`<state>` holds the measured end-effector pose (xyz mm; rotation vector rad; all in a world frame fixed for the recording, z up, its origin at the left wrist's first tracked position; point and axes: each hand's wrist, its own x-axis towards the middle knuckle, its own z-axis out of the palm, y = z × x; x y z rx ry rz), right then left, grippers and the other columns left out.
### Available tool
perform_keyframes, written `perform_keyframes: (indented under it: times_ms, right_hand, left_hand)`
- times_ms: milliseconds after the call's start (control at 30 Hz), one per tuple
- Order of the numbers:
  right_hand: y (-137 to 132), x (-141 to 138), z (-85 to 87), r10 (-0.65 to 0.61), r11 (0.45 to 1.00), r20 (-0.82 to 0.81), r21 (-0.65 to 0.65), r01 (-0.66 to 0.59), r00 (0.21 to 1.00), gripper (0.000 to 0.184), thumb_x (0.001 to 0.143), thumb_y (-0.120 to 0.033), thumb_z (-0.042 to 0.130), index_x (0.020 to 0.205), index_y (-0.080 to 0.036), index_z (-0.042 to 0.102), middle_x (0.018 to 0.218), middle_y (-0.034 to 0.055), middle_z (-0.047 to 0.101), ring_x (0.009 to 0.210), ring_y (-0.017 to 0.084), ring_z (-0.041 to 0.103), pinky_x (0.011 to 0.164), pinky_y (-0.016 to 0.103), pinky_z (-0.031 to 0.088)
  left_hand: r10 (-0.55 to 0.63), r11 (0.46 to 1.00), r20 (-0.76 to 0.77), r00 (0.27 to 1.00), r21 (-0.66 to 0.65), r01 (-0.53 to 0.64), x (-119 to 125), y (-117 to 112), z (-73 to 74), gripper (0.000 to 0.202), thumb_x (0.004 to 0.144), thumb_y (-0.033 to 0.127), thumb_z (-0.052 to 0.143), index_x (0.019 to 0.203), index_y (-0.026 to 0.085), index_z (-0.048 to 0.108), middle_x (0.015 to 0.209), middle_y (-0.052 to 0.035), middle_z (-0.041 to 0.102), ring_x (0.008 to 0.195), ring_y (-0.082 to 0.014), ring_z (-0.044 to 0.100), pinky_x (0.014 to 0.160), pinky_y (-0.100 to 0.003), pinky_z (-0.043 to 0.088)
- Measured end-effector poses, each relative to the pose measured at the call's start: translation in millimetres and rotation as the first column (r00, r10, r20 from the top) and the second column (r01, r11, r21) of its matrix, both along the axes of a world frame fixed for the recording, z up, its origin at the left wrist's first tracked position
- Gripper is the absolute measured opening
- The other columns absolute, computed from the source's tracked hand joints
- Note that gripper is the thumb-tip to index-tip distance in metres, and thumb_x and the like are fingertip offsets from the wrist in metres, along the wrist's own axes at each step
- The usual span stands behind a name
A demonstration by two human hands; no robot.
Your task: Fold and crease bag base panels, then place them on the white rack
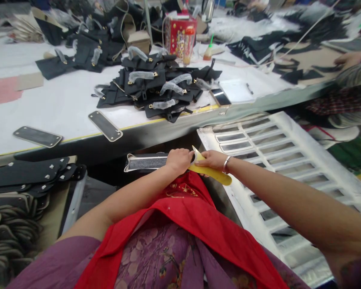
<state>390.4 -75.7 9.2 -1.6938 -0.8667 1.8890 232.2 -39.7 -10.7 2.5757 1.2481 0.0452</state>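
Observation:
Just above my lap, my left hand is closed over the right part of a long dark grey panel with pale edges, whose left end sticks out. Against it, my right hand, wearing a bracelet, grips a yellow strip with a rounded end. The strip's white underside shows where it curls up between the two hands. Whether it is still joined to the panel is hidden by my fingers.
A white slatted rack stands at my right. Stacked dark panels lie at my left. On the white table are a pile of black pieces with wrapped handles, two loose panels and a phone. A co-worker's hand is far right.

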Motion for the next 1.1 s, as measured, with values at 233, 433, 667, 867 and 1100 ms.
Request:
perform_keyframes:
  times_ms: [233,433,667,867,1100]
  right_hand:
    - [-33,13,24.1,-0.319,0.901,-0.211,0.235,0.365,0.924,0.020,0.071,-0.023,0.068,0.085,-0.014,0.057,0.064,0.0033,0.063,0.053,0.014,0.060,0.043,0.023,0.051]
    - [-55,-21,7.5,-0.496,0.642,-0.547,0.292,0.709,0.674,0.034,0.059,-0.013,0.071,0.090,-0.019,0.058,0.082,-0.0010,0.065,0.071,0.010,0.062,0.057,0.016,0.052]
    - [-44,-54,-22.4,-0.681,0.519,-0.414,0.310,0.797,0.605,0.033,0.058,-0.020,0.071,0.086,-0.017,0.053,0.074,-0.0006,0.065,0.063,0.013,0.064,0.057,0.023,0.054]
    - [-31,-64,-22.5,-0.695,0.549,-0.233,0.439,0.711,0.680,0.029,0.072,-0.030,0.061,0.094,-0.024,0.043,0.071,-0.0058,0.061,0.048,0.010,0.059,0.042,0.020,0.048]
    - [-16,-82,-8.5,-0.743,0.485,-0.431,0.181,0.856,0.512,0.024,0.060,-0.015,0.060,0.080,-0.019,0.046,0.055,-0.0074,0.050,0.042,0.004,0.042,0.040,0.015,0.039]
  left_hand:
    - [-0.031,0.991,0.181,0.983,-0.119,0.054,-48,16,12.3,0.050,0.095,0.035,0.013,0.117,0.016,0.055,0.122,-0.0047,0.058,0.112,-0.0134,0.052,0.095,-0.023,0.037]
    - [-0.163,0.985,0.128,0.978,-0.037,0.169,-67,3,7.6,0.063,0.079,0.050,0.049,0.131,0.016,0.041,0.138,-0.0085,0.043,0.125,-0.0225,0.039,0.106,-0.036,0.027]
    - [-0.187,0.972,0.031,0.982,-0.140,0.189,-53,14,12.0,0.071,0.070,0.049,0.055,0.134,0.022,0.036,0.138,-0.0059,0.042,0.122,-0.0265,0.041,0.103,-0.041,0.030]
    - [-0.157,0.963,-0.052,0.986,-0.231,0.141,-42,19,22.0,0.075,0.064,0.046,0.058,0.134,0.025,0.037,0.131,-0.0077,0.048,0.115,-0.0309,0.047,0.096,-0.048,0.035]
    - [-0.144,0.963,-0.045,0.989,-0.235,0.130,-43,23,16.4,0.073,0.062,0.046,0.059,0.131,0.029,0.039,0.124,-0.0080,0.052,0.110,-0.0311,0.050,0.091,-0.048,0.039]
